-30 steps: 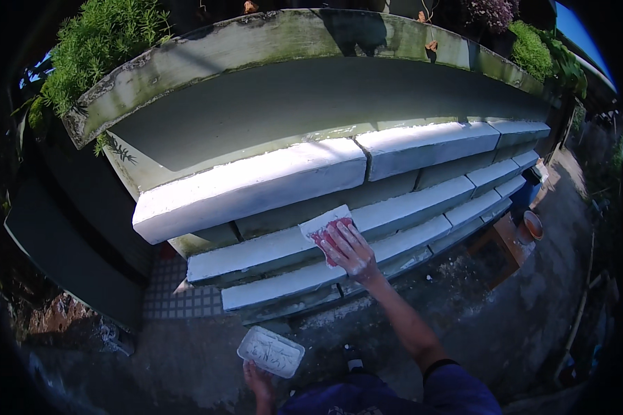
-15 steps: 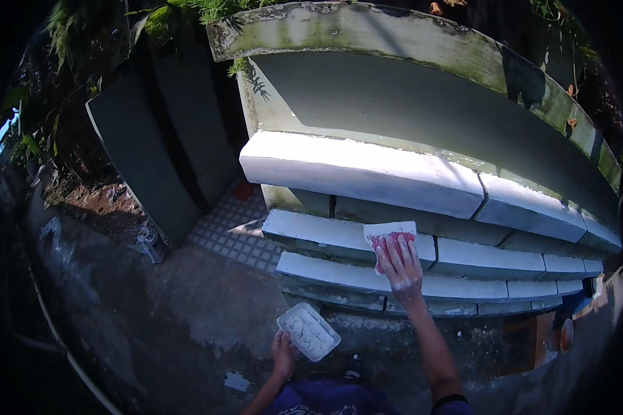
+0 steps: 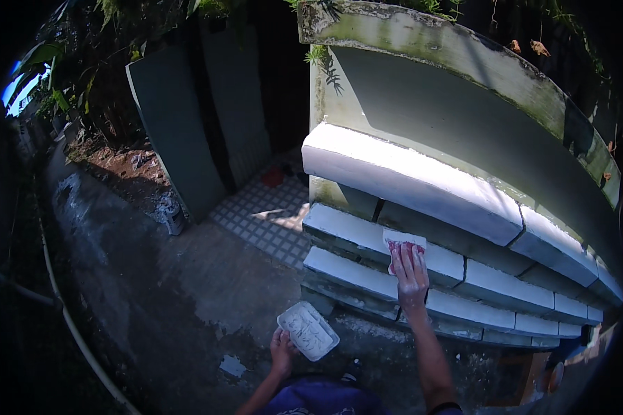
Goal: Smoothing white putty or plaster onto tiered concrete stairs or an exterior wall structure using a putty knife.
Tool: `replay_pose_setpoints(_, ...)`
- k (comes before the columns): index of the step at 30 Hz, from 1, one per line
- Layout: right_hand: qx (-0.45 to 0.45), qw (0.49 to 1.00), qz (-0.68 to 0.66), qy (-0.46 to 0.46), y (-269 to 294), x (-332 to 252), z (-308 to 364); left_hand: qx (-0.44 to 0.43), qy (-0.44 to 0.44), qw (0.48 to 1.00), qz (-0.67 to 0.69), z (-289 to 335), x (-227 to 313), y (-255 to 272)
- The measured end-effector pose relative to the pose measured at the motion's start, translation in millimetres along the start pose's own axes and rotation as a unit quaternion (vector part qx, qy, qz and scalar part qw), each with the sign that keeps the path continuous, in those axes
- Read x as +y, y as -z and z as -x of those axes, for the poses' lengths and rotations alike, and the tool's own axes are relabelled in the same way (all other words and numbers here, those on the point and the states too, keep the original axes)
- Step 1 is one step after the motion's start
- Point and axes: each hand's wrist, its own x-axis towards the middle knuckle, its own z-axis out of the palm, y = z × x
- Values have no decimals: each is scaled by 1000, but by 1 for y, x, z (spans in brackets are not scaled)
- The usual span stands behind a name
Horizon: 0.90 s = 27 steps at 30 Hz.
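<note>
My right hand [image 3: 412,277] grips a flat red spreader [image 3: 403,243] with a white-coated edge. The fingers lie over its face, and it meets the second white ledge [image 3: 346,225] of a stepped wall. White smears cover the fingers. Lower down, my left hand [image 3: 282,351] holds a shallow white tray [image 3: 309,332] by its left rim. Streaks of white paste are spread over the tray's inside. Above the second ledge runs a thicker white ledge [image 3: 408,181], and below it a third white ledge [image 3: 356,273].
A mossy curved coping [image 3: 450,52] tops the wall. To the left stand a grey panel [image 3: 180,131] and a checkered tiled floor [image 3: 263,218]. A pale scrap [image 3: 232,365] lies on the concrete ground. A pipe [image 3: 73,328] runs along the far left.
My view has turned left, so the wall sits farther right in the picture. The spreader has shifted slightly left along the second ledge. My left hand keeps holding the tray.
</note>
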Motion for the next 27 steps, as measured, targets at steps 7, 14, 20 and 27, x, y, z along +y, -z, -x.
replay_pose_setpoints(7, 203, 970, 117, 64, 37, -21, -79, 4, -21, 999, 24, -13, 19, 34)
replay_pose_setpoints(14, 131, 980, 151, 20, -33, -52, -46, 0, -17, 999, 38, -26, 41, 73)
replay_pose_setpoints(20, 134, 983, 59, 114, -9, -106, -83, -12, -23, 999, 20, -42, 63, 107)
replay_pose_setpoints(27, 119, 973, 188, 66, -45, -120, -132, -20, -6, 999, 32, -62, 85, 118)
